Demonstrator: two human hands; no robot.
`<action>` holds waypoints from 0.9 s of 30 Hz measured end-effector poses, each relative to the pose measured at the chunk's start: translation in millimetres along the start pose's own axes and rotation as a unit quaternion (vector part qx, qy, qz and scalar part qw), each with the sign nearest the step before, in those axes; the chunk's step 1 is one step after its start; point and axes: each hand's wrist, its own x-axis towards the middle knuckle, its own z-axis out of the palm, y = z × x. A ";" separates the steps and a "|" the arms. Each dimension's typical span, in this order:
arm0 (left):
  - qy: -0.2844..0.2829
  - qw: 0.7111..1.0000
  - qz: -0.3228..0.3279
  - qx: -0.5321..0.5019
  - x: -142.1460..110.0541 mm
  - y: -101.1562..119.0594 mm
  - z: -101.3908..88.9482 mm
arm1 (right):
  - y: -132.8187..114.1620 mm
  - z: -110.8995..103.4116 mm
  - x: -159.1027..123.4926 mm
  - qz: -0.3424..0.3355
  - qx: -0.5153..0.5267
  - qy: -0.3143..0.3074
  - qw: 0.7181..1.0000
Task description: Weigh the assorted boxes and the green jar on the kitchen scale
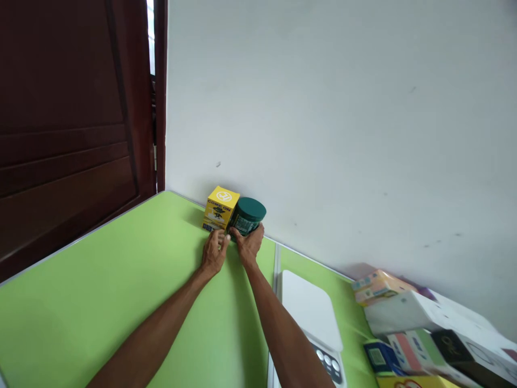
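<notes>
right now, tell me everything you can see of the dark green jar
The dark green jar is round and looks like plastic, with a smooth green lid on and paler printing on its body, too small to read. It is roughly upright near the wall, just right of the yellow box. The right hand grips its lower part and mostly hides the base, so contact with the table is unclear.

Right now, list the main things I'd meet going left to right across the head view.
Dark reddish door, yellow box, green-lidded jar, white device with round buttons, cluster of boxes.
</notes>
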 end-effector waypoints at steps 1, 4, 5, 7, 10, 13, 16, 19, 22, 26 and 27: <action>0.002 1.000 -0.008 -0.001 0.8 0.4 -0.2 | -5.0 0.2 1.2 0.021 0.001 0.002 1.000; 0.008 0.999 -0.031 0.001 3.0 3.1 -4.3 | -20.5 -2.6 -3.7 0.066 0.019 -0.015 0.998; 0.009 0.999 -0.035 0.002 3.6 4.6 -6.4 | -25.1 -6.0 -10.2 0.073 0.027 -0.022 0.997; 0.004 0.999 -0.035 0.003 4.4 8.1 -11.5 | -33.0 -20.2 -32.7 0.068 0.042 -0.028 0.996; -0.015 0.999 -0.032 0.003 4.6 12.6 -19.4 | -43.3 -66.2 -87.2 -0.003 0.063 -0.037 0.997; -0.029 0.999 -0.028 0.011 2.5 17.1 -25.1 | -49.1 -144.6 -146.6 -0.089 0.068 -0.046 0.993; -0.028 0.999 0.002 0.025 -6.1 32.7 -23.6 | -37.7 -244.6 -188.0 -0.102 -0.013 0.055 0.993; -0.050 0.997 0.065 0.011 -26.6 70.9 -7.0 | -6.7 -335.2 -206.4 -0.038 -0.116 0.211 0.970; -0.117 0.984 0.131 -0.022 -62.2 124.5 29.1 | 26.5 -385.9 -210.6 0.070 -0.139 0.303 0.940; -0.310 0.930 0.190 -0.047 -126.3 181.0 94.5 | 54.9 -394.8 -204.7 0.159 -0.066 0.283 0.943; -0.354 0.915 0.190 -0.043 -141.5 188.2 110.7 | 60.0 -392.4 -201.5 0.154 -0.051 0.273 0.948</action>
